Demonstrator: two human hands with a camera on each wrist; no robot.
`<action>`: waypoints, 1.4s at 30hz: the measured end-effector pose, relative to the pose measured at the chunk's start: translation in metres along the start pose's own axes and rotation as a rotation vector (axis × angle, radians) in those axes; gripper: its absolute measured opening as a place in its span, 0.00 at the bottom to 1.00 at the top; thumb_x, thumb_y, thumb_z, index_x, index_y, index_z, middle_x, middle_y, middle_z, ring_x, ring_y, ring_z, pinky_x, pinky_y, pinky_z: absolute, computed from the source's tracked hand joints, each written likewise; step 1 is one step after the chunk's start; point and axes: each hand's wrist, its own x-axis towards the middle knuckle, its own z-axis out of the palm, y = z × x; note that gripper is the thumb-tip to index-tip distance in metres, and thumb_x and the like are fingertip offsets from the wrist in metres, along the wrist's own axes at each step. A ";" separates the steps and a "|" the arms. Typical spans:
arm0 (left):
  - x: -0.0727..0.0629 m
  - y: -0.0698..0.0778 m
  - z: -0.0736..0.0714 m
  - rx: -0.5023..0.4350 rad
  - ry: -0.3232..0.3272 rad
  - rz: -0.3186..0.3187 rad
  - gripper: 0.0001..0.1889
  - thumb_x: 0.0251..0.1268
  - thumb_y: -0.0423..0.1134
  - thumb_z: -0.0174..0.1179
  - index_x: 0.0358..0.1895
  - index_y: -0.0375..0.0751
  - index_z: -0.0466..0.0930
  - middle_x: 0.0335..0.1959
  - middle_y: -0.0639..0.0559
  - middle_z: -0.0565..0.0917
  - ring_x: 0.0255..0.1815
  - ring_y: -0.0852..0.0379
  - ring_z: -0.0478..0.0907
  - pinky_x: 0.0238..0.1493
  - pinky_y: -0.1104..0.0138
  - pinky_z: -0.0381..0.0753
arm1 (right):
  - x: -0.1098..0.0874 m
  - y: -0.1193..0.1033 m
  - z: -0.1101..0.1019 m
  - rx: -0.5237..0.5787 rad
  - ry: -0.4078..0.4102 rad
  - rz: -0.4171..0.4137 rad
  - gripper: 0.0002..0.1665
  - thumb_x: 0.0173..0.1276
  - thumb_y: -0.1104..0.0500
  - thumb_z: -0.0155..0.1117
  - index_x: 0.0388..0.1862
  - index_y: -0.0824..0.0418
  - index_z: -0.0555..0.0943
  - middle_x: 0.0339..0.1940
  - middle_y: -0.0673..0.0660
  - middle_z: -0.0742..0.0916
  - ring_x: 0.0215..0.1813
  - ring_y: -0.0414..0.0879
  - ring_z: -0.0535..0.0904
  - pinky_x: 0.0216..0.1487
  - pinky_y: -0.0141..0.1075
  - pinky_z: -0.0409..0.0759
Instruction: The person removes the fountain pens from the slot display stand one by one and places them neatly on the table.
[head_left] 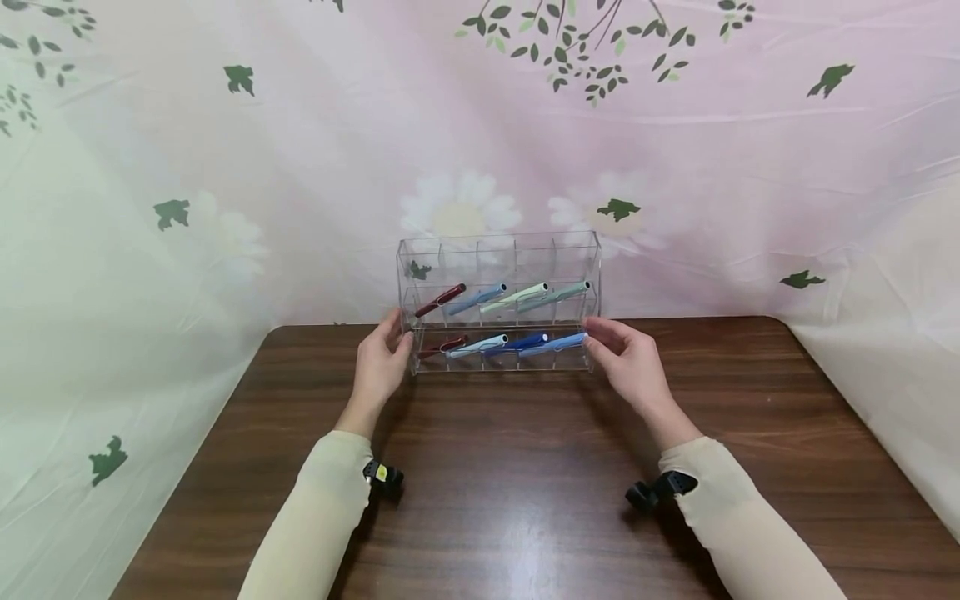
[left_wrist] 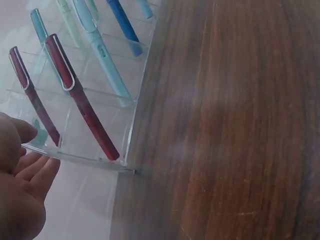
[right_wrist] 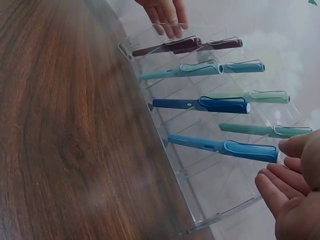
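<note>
A clear acrylic pen stand (head_left: 498, 362) with tiered compartments stands at the table's back edge. My left hand (head_left: 381, 362) grips its left side panel, thumb toward the front and fingers on the outer side. At the right side my right hand (head_left: 628, 360) holds the stand's edge, its thumb close to the cap end of a blue pen (right_wrist: 225, 147). Slanted in the lower row are also a dark red pen (left_wrist: 82, 97), a light blue pen (left_wrist: 102, 50) and a dark blue pen (right_wrist: 200, 104). Higher up lean dark red, blue, pale green (head_left: 515, 297) and teal-green pens.
The brown wood-grain table (head_left: 517, 483) spreads in front of the stand. A printed cloth (head_left: 337, 167) with daisies, leaves and birds hangs behind and at both sides. Each wrist carries a small black camera (head_left: 660, 490).
</note>
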 end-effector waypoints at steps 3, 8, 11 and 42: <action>0.002 -0.003 0.000 -0.001 -0.023 -0.009 0.28 0.85 0.33 0.56 0.82 0.33 0.65 0.76 0.31 0.76 0.74 0.36 0.79 0.76 0.48 0.82 | 0.001 0.001 0.003 0.024 -0.014 0.035 0.23 0.80 0.61 0.68 0.69 0.68 0.83 0.65 0.67 0.89 0.53 0.24 0.84 0.50 0.14 0.84; 0.007 -0.010 -0.002 -0.032 -0.042 0.001 0.27 0.85 0.31 0.55 0.81 0.32 0.67 0.77 0.32 0.75 0.76 0.35 0.77 0.75 0.48 0.81 | 0.001 0.003 0.006 0.036 -0.009 0.077 0.23 0.79 0.61 0.69 0.68 0.68 0.83 0.63 0.68 0.90 0.49 0.26 0.87 0.48 0.19 0.88; 0.008 -0.011 -0.003 -0.038 -0.050 0.012 0.26 0.85 0.32 0.56 0.80 0.32 0.68 0.77 0.33 0.75 0.75 0.36 0.78 0.75 0.48 0.82 | 0.001 0.004 0.007 0.071 -0.007 0.087 0.22 0.79 0.63 0.68 0.68 0.70 0.83 0.63 0.70 0.89 0.47 0.27 0.89 0.50 0.24 0.91; 0.006 -0.015 -0.001 -0.055 -0.054 -0.008 0.26 0.84 0.33 0.57 0.80 0.34 0.70 0.75 0.35 0.78 0.73 0.38 0.80 0.73 0.49 0.84 | -0.004 -0.007 -0.013 0.202 0.141 -0.002 0.21 0.77 0.61 0.73 0.62 0.72 0.86 0.43 0.35 0.93 0.41 0.31 0.92 0.50 0.23 0.90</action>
